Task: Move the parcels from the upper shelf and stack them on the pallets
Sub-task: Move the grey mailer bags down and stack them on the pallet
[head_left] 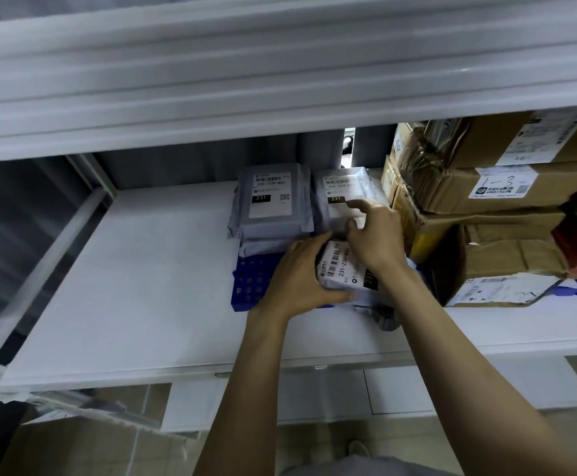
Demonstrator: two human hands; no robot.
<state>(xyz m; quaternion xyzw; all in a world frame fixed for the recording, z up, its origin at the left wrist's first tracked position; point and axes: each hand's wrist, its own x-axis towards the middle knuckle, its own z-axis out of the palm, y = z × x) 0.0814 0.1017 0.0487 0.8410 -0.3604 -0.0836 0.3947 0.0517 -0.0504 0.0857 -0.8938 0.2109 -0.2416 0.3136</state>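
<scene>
- Shelving of white metal fills the frame: a broad white shelf (143, 269) runs across the middle, with the front beam of the shelf above (280, 80) across the top and pale floor tiles (314, 441) at the bottom.
- Brown cardboard boxes (503, 235), taped and labelled, are stacked at the right of the shelf; a blue pallet (249, 280) lies at centre.
- Grey parcels sit on the pallet: a rear left parcel (271, 201) and a rear right parcel (338, 190) side by side, touching, each with a white label marked 231.
- A front parcel (340, 266) lies tilted just below them, at centre frame, between the person's two hands.
- The left hand (297, 276) grips the front parcel's left edge, fingers curled over it and thumb along its near side.
- The right hand (378, 231) reaches over the front parcel to the rear right parcel, forefinger laid on its label and thumb hooked at its near edge, pinching it.
</scene>
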